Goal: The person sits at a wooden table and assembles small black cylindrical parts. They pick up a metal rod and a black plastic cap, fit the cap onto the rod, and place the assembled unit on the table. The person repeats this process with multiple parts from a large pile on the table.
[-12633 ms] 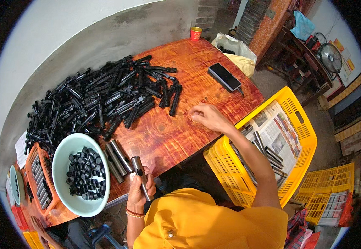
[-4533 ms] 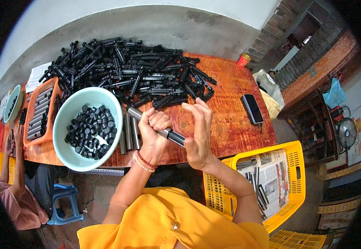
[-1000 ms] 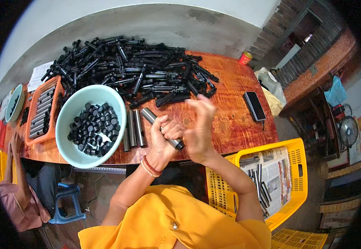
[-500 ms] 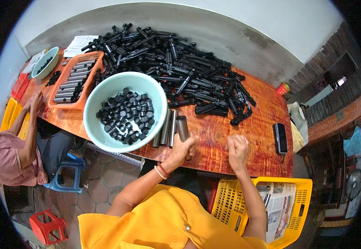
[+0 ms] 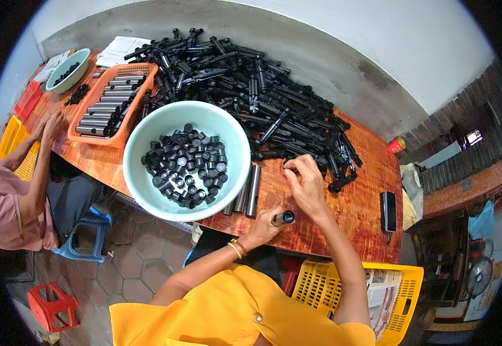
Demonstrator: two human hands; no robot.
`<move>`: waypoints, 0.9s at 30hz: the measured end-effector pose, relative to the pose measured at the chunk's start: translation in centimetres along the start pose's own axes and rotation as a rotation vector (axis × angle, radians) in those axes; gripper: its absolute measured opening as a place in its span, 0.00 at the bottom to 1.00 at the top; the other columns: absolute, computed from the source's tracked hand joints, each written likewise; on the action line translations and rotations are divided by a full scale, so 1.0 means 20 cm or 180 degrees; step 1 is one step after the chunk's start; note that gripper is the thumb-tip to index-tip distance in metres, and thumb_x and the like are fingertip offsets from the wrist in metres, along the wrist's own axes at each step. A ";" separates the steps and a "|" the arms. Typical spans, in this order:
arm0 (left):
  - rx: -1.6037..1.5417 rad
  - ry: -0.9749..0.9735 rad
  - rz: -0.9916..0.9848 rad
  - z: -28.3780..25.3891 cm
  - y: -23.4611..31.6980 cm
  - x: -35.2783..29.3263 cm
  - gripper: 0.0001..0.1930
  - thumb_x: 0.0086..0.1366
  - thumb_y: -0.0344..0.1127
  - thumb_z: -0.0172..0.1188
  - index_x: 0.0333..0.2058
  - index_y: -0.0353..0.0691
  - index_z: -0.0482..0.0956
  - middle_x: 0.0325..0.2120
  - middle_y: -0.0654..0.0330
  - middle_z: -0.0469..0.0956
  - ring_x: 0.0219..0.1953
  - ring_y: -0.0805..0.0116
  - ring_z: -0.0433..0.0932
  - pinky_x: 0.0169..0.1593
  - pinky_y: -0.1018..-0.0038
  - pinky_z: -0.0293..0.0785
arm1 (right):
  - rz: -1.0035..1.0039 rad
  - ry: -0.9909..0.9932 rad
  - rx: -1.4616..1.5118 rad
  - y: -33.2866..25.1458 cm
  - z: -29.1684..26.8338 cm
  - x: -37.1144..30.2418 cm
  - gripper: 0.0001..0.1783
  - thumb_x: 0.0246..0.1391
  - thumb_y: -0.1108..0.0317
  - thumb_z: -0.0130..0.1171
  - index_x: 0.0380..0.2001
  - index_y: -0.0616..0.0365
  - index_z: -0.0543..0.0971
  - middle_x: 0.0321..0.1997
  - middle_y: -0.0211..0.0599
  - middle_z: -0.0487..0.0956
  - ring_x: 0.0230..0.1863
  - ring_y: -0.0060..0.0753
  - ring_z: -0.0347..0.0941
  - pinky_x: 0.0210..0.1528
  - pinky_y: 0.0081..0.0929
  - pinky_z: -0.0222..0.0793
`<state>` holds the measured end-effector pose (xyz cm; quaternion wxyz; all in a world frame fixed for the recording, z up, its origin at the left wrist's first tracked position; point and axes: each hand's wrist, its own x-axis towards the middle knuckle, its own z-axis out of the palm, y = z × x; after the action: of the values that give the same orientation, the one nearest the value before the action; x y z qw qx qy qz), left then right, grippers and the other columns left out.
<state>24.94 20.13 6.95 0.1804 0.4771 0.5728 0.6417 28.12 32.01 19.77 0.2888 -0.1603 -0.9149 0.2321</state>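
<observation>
My left hand [image 5: 261,232] is wrapped round a metal tube [image 5: 284,218] near the table's front edge, with the tube's dark end tipped toward me. Just beyond it, my right hand [image 5: 305,187] is bent over the table with thumb and fingertips drawn together. Something small and dark shows at those fingertips, too little of it to name. Several grey metal tubes [image 5: 254,191] lie side by side left of my hands. Against them stands a pale green bowl [image 5: 240,138] holding many short black caps [image 5: 177,154].
A heap of black rod-like parts [image 5: 262,98] covers the table's back. An orange basket [image 5: 125,70] of tubes stands left. A phone [image 5: 388,211] lies right, above a yellow crate [image 5: 415,288]. At far left are another person's hands [image 5: 49,126] and a blue stool [image 5: 83,236].
My left hand has turned the tube so its end tips toward me. My right hand, a fist before, has moved left and farther away, its fingertips now pinched together. The view has shifted slightly.
</observation>
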 end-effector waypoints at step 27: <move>0.0142 0.0030 0.0017 0.03 -0.11 -0.05 0.11 0.51 0.34 0.65 0.29 0.34 0.73 0.24 0.47 0.76 0.28 0.45 0.75 0.30 0.61 0.69 | -0.1465 -0.3150 -0.0974 -0.13 0.77 0.39 0.11 0.32 0.74 0.62 0.27 0.57 0.79 0.35 0.43 0.78 0.41 0.46 0.75 0.40 0.39 0.73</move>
<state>25.29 20.26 4.48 0.1653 0.4795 0.5865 0.6315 12.32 27.97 13.52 -0.1579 0.1312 -0.9758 0.0754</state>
